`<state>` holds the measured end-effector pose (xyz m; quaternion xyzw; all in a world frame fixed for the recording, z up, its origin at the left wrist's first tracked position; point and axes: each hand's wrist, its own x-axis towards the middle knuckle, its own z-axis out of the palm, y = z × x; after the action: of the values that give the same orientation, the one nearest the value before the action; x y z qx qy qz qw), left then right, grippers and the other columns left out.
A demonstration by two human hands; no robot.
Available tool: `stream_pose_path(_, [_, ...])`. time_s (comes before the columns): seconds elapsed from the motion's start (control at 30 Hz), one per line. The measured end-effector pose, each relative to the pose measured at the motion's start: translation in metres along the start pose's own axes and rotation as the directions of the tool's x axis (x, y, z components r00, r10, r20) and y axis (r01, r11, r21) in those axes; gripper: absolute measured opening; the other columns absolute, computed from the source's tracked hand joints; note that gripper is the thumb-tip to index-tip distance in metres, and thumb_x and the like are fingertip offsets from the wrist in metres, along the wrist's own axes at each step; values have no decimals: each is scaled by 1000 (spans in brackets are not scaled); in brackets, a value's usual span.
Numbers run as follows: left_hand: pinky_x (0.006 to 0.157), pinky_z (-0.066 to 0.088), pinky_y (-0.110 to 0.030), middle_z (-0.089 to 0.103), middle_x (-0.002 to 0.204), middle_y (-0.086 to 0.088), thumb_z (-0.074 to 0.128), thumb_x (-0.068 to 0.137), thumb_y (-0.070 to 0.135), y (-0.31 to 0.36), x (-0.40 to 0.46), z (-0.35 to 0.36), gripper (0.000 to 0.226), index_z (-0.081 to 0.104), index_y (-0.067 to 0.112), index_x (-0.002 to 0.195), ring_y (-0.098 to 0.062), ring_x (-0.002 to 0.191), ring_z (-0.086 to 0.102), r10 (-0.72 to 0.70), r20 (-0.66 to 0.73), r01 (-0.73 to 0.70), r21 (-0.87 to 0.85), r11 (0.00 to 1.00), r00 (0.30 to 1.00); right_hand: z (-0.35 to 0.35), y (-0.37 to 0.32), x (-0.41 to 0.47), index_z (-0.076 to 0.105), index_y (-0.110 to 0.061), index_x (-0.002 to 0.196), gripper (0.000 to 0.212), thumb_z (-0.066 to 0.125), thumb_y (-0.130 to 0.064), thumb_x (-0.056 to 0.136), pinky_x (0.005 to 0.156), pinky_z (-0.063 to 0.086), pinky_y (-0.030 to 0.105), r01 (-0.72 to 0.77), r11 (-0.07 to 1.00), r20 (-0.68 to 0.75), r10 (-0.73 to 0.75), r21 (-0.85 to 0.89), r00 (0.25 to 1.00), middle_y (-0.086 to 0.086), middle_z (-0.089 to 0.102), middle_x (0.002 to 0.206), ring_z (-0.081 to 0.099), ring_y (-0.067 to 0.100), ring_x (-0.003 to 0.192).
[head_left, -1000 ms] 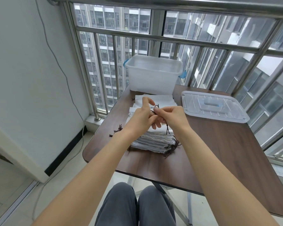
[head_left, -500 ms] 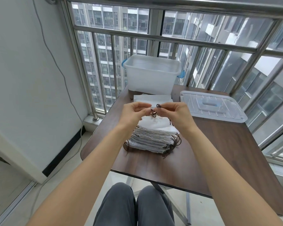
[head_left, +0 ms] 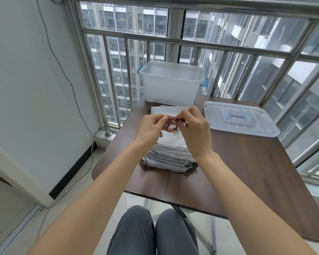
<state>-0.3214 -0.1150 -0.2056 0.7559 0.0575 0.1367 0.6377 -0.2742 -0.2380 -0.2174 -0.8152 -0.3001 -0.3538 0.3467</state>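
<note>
Drawstring (head_left: 172, 123), one; pinched by left hand (head_left: 151, 128), right hand (head_left: 196, 134).

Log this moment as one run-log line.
left grip pinches brown drawstring | right grip pinches same drawstring | white pouch over pouch stack | bin open, lid on table

The cord (head_left: 175, 122) is thin and dark brown, bunched into small loops. It is pinched at its 2 ends by the left hand (head_left: 151, 128) and the right hand (head_left: 194, 130), held up in the air. Its pouch (head_left: 171, 139), white soft cloth, hangs slack below, with its lower part lying on the stack (head_left: 169, 159).
</note>
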Motion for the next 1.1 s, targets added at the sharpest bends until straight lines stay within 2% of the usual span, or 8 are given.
stream_pose_path(0.23, [47,34,-11,60,83,3,42,97,0,-7,-1,-3,31,59,5,123,3,51,49,-46,113,53,-61,997,993,12,-3,-15,61,-5,69,10,70,0,73,41,42,27,-21,999,-61,24,36,998,8,54,70,48,18,50])
stream_pose_path(0.37, [55,37,-6,62,78,8,45,96,0,-5,1,-4,27,66,10,109,10,59,52,12,117,-15,22,1000,993,9,-2,-19,66,-5,72,5,71,-5,74,48,40,23,-53,992,-71,61,110,996,5,57,72,44,8,56])
stream_pose_path(0.43, [59,39,-4,65,81,7,47,95,0,-2,2,-5,25,67,11,103,11,64,54,25,129,-29,33,999,991,8,-3,-21,67,-5,72,5,71,-6,75,50,40,25,-70,986,-76,82,148,994,6,59,73,46,10,60])
stream_pose_path(0.53, [63,41,-6,66,84,1,50,95,4,0,3,-10,21,68,13,102,4,70,56,11,194,-15,24,1000,981,7,-2,-23,68,-6,72,5,71,-7,76,50,41,26,-49,987,-89,64,156,994,5,61,75,50,10,61])
stream_pose_path(0.67, [63,41,-5,65,82,0,53,94,8,5,2,-16,19,68,16,102,4,67,56,-1,282,-8,28,1000,959,7,1,-23,68,-8,73,6,72,-5,75,48,45,30,-22,994,-134,36,109,990,2,64,77,55,15,60])
stream_pose_path(0.9, [56,40,-5,68,69,11,62,88,6,10,3,-17,13,70,14,93,8,61,58,-29,232,11,80,997,972,7,3,-23,67,-8,71,8,73,-10,77,48,45,26,24,997,-140,-13,76,990,1,64,77,55,13,58])
stream_pose_path(1.03, [54,40,-3,67,75,-2,64,85,1,10,-2,-15,16,68,-3,100,8,59,61,-13,135,3,74,997,991,6,6,-26,70,-6,73,6,73,-10,76,55,48,22,38,992,-105,-25,124,994,3,67,79,61,15,62])
stream_pose_path(1.1, [55,42,-2,66,74,-4,63,86,0,11,-4,-13,16,68,-5,100,6,59,62,-11,89,3,90,996,996,6,7,-27,71,-6,77,5,73,-11,77,61,49,17,23,988,-85,-10,153,996,4,69,81,62,11,66])
